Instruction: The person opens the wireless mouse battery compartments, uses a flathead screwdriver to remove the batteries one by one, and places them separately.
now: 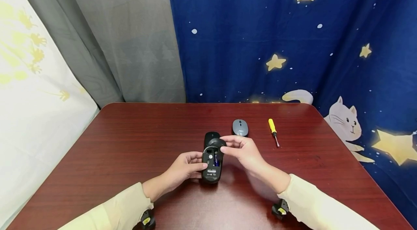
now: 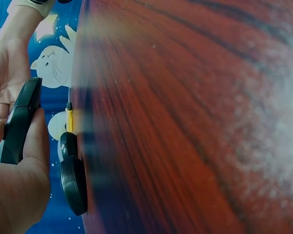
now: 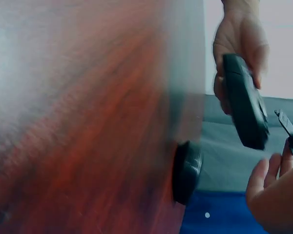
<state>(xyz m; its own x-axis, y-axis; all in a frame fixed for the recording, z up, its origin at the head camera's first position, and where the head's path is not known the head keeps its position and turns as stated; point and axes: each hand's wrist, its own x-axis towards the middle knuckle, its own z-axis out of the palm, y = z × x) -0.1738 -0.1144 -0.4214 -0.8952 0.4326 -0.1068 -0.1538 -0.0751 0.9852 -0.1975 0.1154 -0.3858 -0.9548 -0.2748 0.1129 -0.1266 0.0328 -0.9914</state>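
My left hand [image 1: 188, 166] holds a black computer mouse [image 1: 211, 174] bottom side up, thumb on its underside. Its battery compartment is uncovered, and a dark blue battery [image 1: 216, 159] lies inside. Over the far end of that mouse, my right hand [image 1: 243, 151] pinches a black battery cover [image 1: 217, 143] between thumb and fingers. In the right wrist view the cover [image 3: 285, 123] is apart from the mouse [image 3: 244, 103]. The left wrist view shows the held mouse [image 2: 22, 119] edge-on, raised above the table.
Just beyond my hands, a second black mouse [image 1: 210, 136] sits on the dark red table [image 1: 137, 132], partly hidden by the cover. A grey mouse [image 1: 240, 126] is to its right. Farther right lies a screwdriver [image 1: 272, 126] with a yellow handle. Curtains [image 1: 234, 41] hang behind the table.
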